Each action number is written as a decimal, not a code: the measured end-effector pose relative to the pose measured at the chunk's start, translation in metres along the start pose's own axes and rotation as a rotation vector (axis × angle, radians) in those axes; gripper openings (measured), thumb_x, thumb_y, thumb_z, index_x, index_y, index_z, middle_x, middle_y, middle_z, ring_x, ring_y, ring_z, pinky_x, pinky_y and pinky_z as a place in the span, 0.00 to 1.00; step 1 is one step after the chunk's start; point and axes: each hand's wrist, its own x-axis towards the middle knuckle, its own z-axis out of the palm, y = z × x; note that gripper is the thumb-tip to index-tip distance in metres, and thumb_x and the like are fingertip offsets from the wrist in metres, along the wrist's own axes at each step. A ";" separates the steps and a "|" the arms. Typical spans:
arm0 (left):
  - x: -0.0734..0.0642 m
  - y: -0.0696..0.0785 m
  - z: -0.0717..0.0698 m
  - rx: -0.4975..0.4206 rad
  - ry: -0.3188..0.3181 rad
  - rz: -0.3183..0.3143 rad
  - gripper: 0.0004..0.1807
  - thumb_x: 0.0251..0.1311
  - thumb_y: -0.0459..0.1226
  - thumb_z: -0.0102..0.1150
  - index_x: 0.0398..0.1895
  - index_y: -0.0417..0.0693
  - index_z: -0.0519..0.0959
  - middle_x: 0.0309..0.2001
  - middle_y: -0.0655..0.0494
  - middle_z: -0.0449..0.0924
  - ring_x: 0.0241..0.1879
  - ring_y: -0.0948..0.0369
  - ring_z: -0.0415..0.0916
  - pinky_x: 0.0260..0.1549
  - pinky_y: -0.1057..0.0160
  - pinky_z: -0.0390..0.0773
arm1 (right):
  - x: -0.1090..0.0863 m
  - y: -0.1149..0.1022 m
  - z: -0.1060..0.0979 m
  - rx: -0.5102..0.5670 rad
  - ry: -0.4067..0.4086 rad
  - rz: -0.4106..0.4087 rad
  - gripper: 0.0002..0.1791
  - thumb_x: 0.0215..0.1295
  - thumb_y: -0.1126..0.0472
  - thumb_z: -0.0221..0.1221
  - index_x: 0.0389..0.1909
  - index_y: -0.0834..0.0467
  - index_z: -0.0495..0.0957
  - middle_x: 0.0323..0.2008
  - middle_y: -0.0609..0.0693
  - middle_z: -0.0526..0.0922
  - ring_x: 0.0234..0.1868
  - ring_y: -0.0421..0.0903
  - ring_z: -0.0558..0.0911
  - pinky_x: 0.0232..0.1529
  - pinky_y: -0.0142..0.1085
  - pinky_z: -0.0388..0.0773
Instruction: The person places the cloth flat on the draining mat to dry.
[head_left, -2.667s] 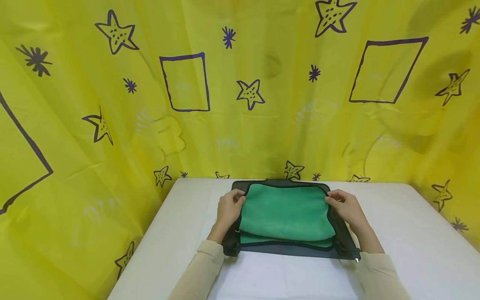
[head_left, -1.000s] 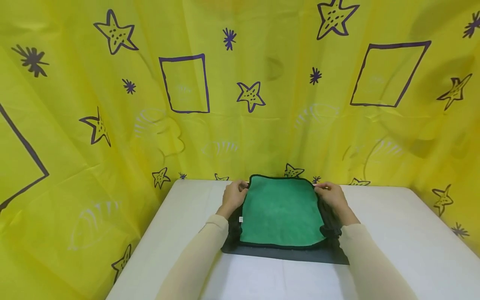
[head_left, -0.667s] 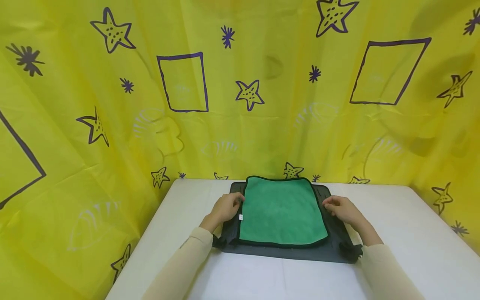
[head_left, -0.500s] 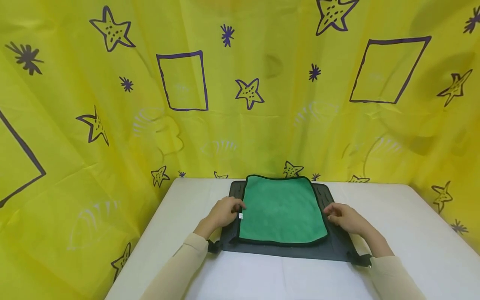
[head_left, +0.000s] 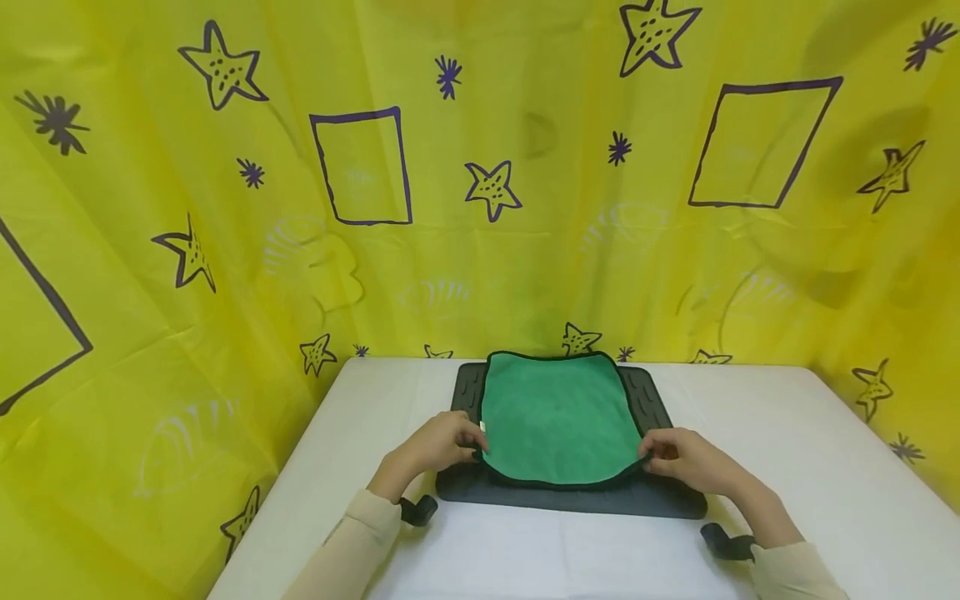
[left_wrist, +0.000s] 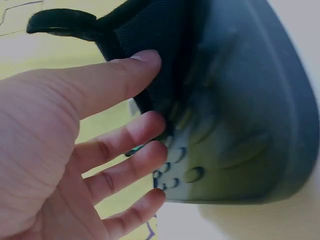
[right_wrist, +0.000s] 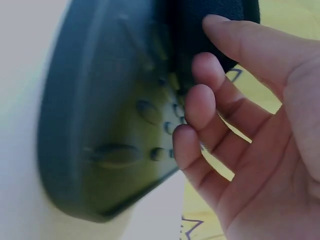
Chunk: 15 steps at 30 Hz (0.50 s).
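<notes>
A green cloth towel (head_left: 558, 417) with a black border and a small white tag on its left edge lies over a dark grey mat (head_left: 572, 499) in the head view. My left hand (head_left: 442, 442) pinches its near left corner, and my right hand (head_left: 686, 457) its near right corner. Both wrist views show the towel's dark underside (left_wrist: 160, 42) (right_wrist: 192, 30) with a thumb against it; each index finger is mostly hidden behind. Beneath it the mat (left_wrist: 260, 100) (right_wrist: 72, 115) shows raised oval bumps. The other fingers are loosely bent, off the cloth.
A white table (head_left: 780, 433) carries the mat. Behind and at both sides hangs a yellow curtain (head_left: 442, 258) with drawn stars and squares. Black wrist devices (head_left: 418, 510) sit at both cuffs.
The towel was folded over, then opened out flat toward the far side. My hands let go of its far edge, came back along its sides and took the near corners.
</notes>
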 end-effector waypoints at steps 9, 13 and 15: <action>-0.008 0.004 -0.010 -0.094 -0.026 -0.029 0.05 0.62 0.36 0.70 0.40 0.52 0.89 0.38 0.60 0.82 0.35 0.68 0.75 0.36 0.69 0.78 | -0.003 -0.004 -0.010 0.074 -0.075 -0.015 0.03 0.68 0.66 0.63 0.40 0.57 0.81 0.30 0.43 0.79 0.31 0.32 0.74 0.31 0.30 0.74; -0.009 0.003 -0.013 -0.106 -0.047 -0.023 0.05 0.61 0.36 0.70 0.39 0.53 0.89 0.37 0.62 0.85 0.34 0.68 0.76 0.36 0.68 0.77 | -0.003 -0.005 -0.011 0.135 -0.119 -0.010 0.03 0.69 0.67 0.62 0.41 0.60 0.80 0.31 0.44 0.79 0.31 0.32 0.75 0.31 0.30 0.75; -0.010 0.004 -0.013 -0.123 -0.064 -0.026 0.05 0.61 0.35 0.71 0.39 0.53 0.89 0.35 0.63 0.85 0.33 0.68 0.75 0.34 0.68 0.77 | -0.004 -0.005 -0.011 0.159 -0.141 -0.008 0.03 0.69 0.67 0.61 0.41 0.61 0.80 0.31 0.44 0.79 0.31 0.32 0.75 0.31 0.30 0.75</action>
